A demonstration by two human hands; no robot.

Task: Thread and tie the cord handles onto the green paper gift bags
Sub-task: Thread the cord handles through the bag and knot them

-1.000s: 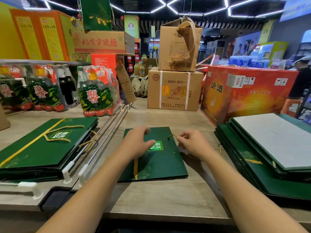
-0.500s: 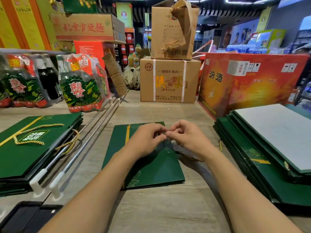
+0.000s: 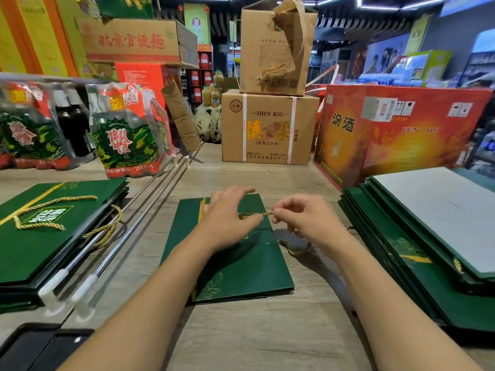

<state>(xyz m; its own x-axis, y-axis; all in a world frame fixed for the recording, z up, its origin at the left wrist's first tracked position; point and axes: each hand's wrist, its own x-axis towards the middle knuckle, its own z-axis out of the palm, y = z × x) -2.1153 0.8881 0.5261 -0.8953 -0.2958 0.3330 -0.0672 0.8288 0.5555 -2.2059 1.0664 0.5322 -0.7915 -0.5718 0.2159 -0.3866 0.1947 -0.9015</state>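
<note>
A flat green paper gift bag (image 3: 241, 266) lies on the wooden table in front of me. A gold twisted cord (image 3: 258, 214) runs taut across its upper part. My left hand (image 3: 227, 218) rests over the bag's top, thumb and forefinger pinching one end of the cord while the other fingers spread. My right hand (image 3: 302, 218) pinches the cord a little to the right. The rest of the cord (image 3: 294, 249) loops on the table beside the bag's right edge, under my right wrist.
A stack of green bags with gold cord handles (image 3: 45, 236) lies at the left. Another stack of green bags (image 3: 417, 236) with a white sheet on top sits at the right. Two metal rods (image 3: 139, 220) run diagonally. Cardboard boxes (image 3: 267, 127), a red carton (image 3: 396, 132) and bottle packs (image 3: 126, 135) stand behind.
My hands met over the bag's top, then drew apart, stretching a short length of gold cord between them. My left fingers have spread. The camera has tilted closer.
</note>
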